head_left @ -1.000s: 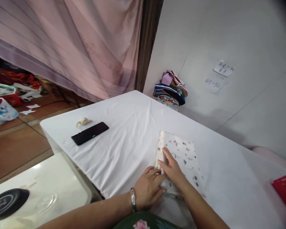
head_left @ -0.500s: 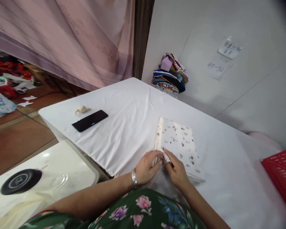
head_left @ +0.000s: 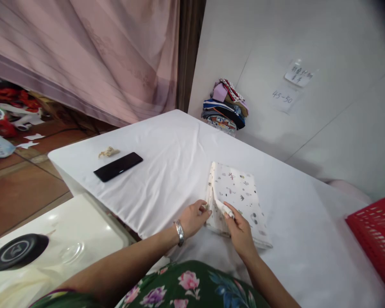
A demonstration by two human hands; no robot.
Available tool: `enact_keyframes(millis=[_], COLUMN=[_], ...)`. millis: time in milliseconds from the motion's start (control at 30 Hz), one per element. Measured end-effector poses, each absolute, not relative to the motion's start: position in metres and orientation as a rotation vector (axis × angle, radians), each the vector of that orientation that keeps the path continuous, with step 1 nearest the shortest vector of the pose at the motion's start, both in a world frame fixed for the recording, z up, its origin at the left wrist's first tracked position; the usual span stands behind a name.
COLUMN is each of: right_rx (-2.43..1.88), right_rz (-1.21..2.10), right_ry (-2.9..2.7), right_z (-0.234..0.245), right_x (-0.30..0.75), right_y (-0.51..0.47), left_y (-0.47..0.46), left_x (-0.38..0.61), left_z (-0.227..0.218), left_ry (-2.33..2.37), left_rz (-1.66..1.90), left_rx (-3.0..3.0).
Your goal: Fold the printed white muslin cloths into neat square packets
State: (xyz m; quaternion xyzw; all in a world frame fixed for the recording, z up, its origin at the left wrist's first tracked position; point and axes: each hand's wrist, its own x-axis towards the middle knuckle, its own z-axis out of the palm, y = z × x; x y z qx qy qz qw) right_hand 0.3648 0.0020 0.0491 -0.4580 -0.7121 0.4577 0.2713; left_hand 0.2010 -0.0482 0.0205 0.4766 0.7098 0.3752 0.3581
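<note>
- A green floral garment [head_left: 186, 286] is seen at the bottom edge. Both bare forearms are stretched forward from it over the bench [head_left: 167, 171], which is covered in white sheeting.
- The left hand [head_left: 194, 218], with a silver bracelet [head_left: 179, 232] at the wrist, is set against the near left edge of a folded printed cloth [head_left: 240, 192]. Its grip is half curled, with fingertips touching the stacked layers. Whether a layer is pinched cannot be told.
- The right hand [head_left: 240, 231] is closed in a pinch grip on a corner flap [head_left: 222, 207] of the top layer, which is lifted off the near left corner.
- The cloth is laid flat on the bench just beyond the hands, near the middle of the view.
- By judgement, the work is best done with the lower layers pinned under the left fingertips, the flap drawn gently, the edges matched and the wrinkles smoothed outward.
- Farther left, a black phone [head_left: 118, 167] and a small beige scrap [head_left: 108, 152] are seen on the bench. A red basket [head_left: 377, 239] is cut off at the right edge.
- Farthest off, a stack of folded clothes [head_left: 226, 109] is set against the white wall by the bench's far corner, with paper notes [head_left: 298, 73] stuck to the wall on the right and a pink curtain [head_left: 99, 55] hung on the left.
</note>
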Motion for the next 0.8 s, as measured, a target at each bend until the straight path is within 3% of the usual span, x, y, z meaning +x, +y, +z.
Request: enact_keyframes(millis=[300,800], right_rx=[-1.162,-1.269], right_rz=[1.072,1.237], right_ry=[-1.969,-1.752], right_z=[0.045,0.037], right_x=[0.369,0.367], right_y=[0.006,0.004], left_y=[-0.038,-0.03], left_x=[0.205,0.205], left_z=[0.018,0.029], left_ry=[1.937,1.958], left_rz=[0.914,0.792], left_rx=[1.255,1.251])
